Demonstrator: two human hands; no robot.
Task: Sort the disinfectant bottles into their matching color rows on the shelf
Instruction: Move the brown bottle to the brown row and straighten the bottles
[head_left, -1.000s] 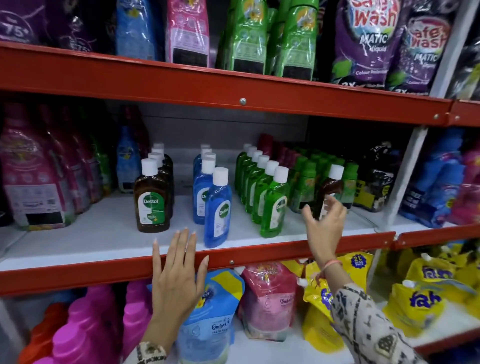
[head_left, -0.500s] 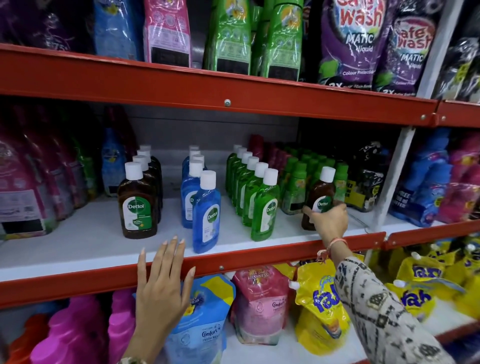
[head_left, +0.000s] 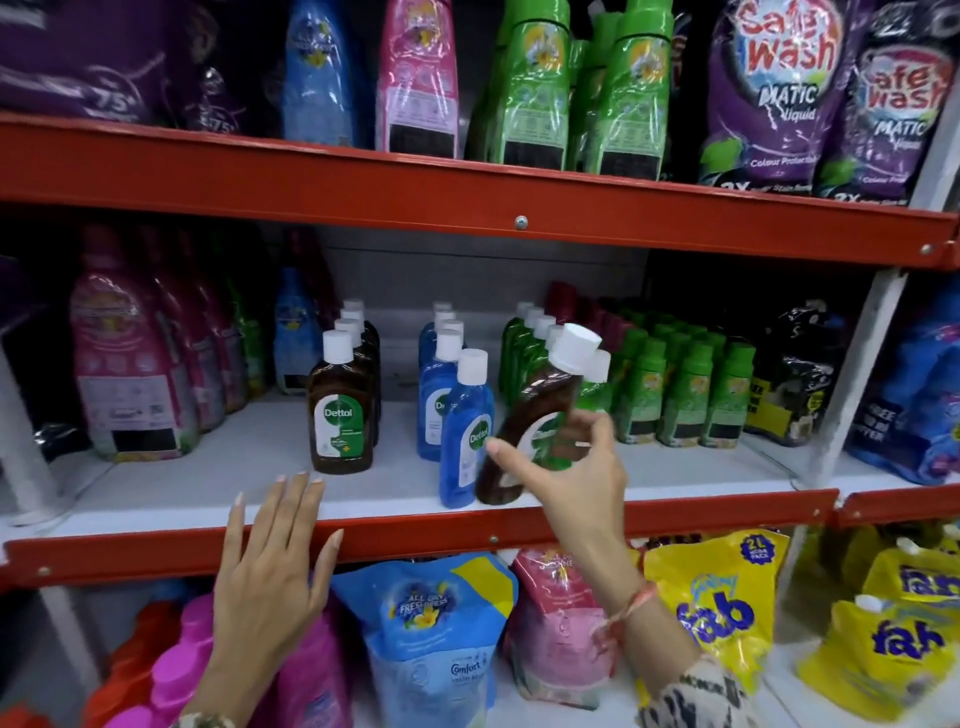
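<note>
**Brown bottle in my right hand, in front of the blue and green rows**

The red-edged shelf (head_left: 415, 540) is spanning the whole view, with its white deck carrying three rows of white-capped disinfectant bottles. The brown row (head_left: 343, 410) is standing on the left, the blue row (head_left: 441, 395) in the middle and the green row (head_left: 524, 348) on the right, all running front to back. Pouches and larger bottles are filling the levels above and below.

My left hand (head_left: 270, 577) is lying flat and released, fingers spread, against the shelf's front lip below the brown row, grasping nothing.

My right hand (head_left: 571, 483) is grasping the brown bottle (head_left: 530, 421) around its lower body. I am holding it lifted off the deck and tilted, cap up and to the right, overlapping the front blue bottle (head_left: 465, 431) in view.
</note>
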